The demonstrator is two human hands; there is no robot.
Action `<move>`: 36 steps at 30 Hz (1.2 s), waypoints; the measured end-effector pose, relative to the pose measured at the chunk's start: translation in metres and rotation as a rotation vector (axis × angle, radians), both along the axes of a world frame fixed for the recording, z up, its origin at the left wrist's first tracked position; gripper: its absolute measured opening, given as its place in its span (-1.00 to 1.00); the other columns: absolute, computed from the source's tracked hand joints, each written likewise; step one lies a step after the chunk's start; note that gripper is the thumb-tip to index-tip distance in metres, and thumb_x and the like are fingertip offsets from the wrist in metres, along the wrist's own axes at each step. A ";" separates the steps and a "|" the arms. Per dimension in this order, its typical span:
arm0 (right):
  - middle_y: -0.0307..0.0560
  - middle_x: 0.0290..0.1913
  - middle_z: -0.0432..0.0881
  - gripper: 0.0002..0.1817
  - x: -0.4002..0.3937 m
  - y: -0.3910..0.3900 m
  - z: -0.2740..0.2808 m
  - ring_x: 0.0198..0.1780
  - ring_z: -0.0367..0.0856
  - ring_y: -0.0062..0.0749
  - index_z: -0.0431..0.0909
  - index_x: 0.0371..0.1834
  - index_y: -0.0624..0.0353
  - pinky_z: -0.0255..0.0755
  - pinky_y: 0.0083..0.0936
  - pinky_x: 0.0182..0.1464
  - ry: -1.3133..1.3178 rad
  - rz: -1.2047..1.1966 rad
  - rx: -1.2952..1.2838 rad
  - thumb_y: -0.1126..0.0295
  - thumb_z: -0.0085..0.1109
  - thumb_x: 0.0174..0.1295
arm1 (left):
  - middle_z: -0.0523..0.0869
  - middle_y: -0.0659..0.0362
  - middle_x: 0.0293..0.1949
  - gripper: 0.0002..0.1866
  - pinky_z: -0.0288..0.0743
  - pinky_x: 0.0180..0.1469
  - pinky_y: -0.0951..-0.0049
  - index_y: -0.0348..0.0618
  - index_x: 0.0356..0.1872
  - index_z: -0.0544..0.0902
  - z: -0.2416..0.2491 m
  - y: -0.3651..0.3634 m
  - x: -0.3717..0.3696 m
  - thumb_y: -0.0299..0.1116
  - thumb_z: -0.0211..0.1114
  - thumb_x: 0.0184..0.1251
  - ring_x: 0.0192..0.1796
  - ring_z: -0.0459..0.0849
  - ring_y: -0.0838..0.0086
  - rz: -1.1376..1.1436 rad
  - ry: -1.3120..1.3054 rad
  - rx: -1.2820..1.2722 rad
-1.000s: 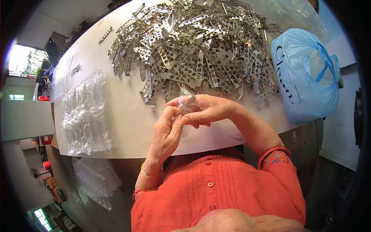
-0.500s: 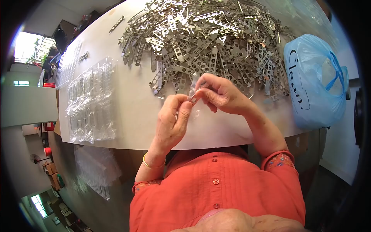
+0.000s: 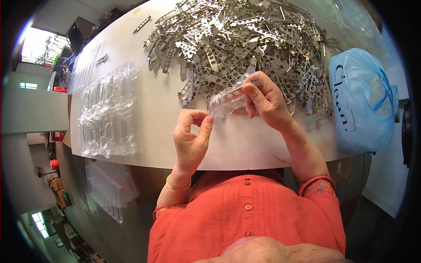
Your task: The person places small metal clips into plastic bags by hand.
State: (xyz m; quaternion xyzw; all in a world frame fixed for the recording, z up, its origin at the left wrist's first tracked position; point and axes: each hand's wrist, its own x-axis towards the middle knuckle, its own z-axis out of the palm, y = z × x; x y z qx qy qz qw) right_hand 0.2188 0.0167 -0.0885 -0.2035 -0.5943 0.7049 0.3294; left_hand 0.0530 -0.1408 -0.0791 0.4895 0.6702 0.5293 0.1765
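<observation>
while the left hand pinches its end, the right hand holds a bagged bracket.

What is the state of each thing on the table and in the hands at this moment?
Left hand: raised above the table, pinching the lower end of the clear sleeve.
Right hand: gripping the upper end of the sleeve.
Clear sleeve: held between both hands, a perforated metal strip inside.
Metal strips: loose, heaped in a pile.
Bagged strips: sealed in clear plastic, lying flat.
Blue bag: its handles tied, resting at the table edge.
</observation>
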 end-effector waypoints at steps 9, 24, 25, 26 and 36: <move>-0.31 -0.48 0.48 -0.79 0.000 -0.002 -0.007 -0.59 0.37 -0.73 0.42 -0.08 0.17 0.29 -0.71 -0.54 -0.011 0.074 0.076 0.25 0.06 0.57 | 0.63 0.23 -0.22 -0.79 0.50 -0.08 0.51 -0.24 -0.11 0.65 0.009 0.003 0.005 -0.54 0.47 0.28 -0.21 0.54 0.55 0.040 0.139 0.040; -0.30 -0.52 0.48 -0.84 -0.001 -0.005 -0.003 -0.61 0.40 -0.71 0.43 -0.13 0.19 0.27 -0.68 -0.57 -0.049 0.153 0.047 0.32 0.06 0.57 | 0.70 0.27 -0.26 -0.89 0.52 -0.07 0.57 -0.27 -0.13 0.68 0.000 0.004 -0.007 -0.61 0.36 0.38 -0.18 0.59 0.63 0.083 0.090 0.081; -0.29 -0.52 0.48 -0.82 -0.001 -0.005 -0.003 -0.60 0.40 -0.70 0.42 -0.13 0.19 0.28 -0.68 -0.57 -0.023 0.159 0.025 0.31 0.05 0.58 | 0.70 0.27 -0.26 -0.91 0.52 -0.06 0.59 -0.28 -0.13 0.67 -0.001 0.003 -0.012 -0.61 0.35 0.40 -0.18 0.61 0.65 0.101 0.046 0.078; -0.29 -0.52 0.48 -0.82 0.000 -0.005 -0.002 -0.60 0.40 -0.70 0.42 -0.13 0.19 0.28 -0.68 -0.57 -0.022 0.161 0.023 0.31 0.05 0.58 | 0.70 0.27 -0.25 -0.92 0.52 -0.06 0.60 -0.28 -0.14 0.66 -0.003 0.002 -0.016 -0.61 0.34 0.41 -0.18 0.62 0.66 0.119 0.002 0.074; -0.26 -0.48 0.51 -0.76 -0.002 -0.004 -0.001 -0.59 0.47 -0.64 0.43 -0.13 0.18 0.41 -0.63 -0.55 0.037 0.177 -0.143 0.21 0.05 0.58 | 0.72 0.24 -0.25 -0.87 0.53 -0.08 0.58 -0.32 -0.11 0.64 0.010 0.001 -0.019 -0.45 0.31 0.50 -0.21 0.62 0.64 0.026 -0.516 -0.015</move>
